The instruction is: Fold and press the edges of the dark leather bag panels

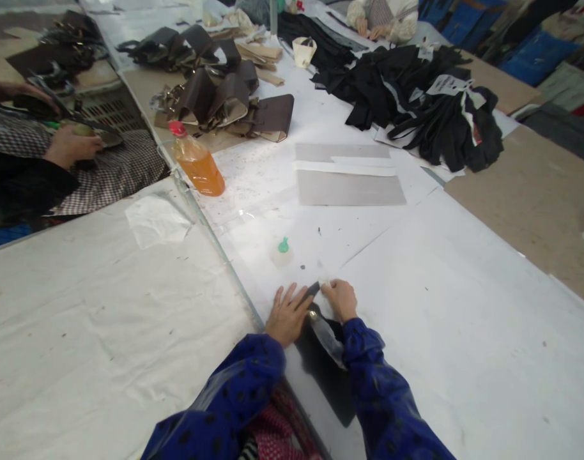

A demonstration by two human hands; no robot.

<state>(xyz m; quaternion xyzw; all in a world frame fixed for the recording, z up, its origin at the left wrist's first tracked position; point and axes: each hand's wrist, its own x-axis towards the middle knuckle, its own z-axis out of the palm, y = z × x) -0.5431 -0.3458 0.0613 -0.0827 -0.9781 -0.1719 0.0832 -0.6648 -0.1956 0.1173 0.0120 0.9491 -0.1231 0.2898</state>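
Observation:
A black flat piece (328, 377) lies on the white table between my forearms, with a whitish, clear plastic-like part (326, 335) on it. My left hand (287, 316) rests with fingers spread at its upper left, touching a narrow dark strip (312, 291). At the far end of that strip, my right hand (340, 299) has its fingers pressed together on something pale and small that I cannot make out. A small green item (283, 245) lies beyond my hands.
An orange-filled bottle (200, 169) stands at the left seam. Brown bags (225, 96) and black fabric pieces (392, 89) are piled farther back. Grey sheets (349, 185) lie mid-table. One person's hands (74, 145) work at left; another person (385, 19) sits at the back.

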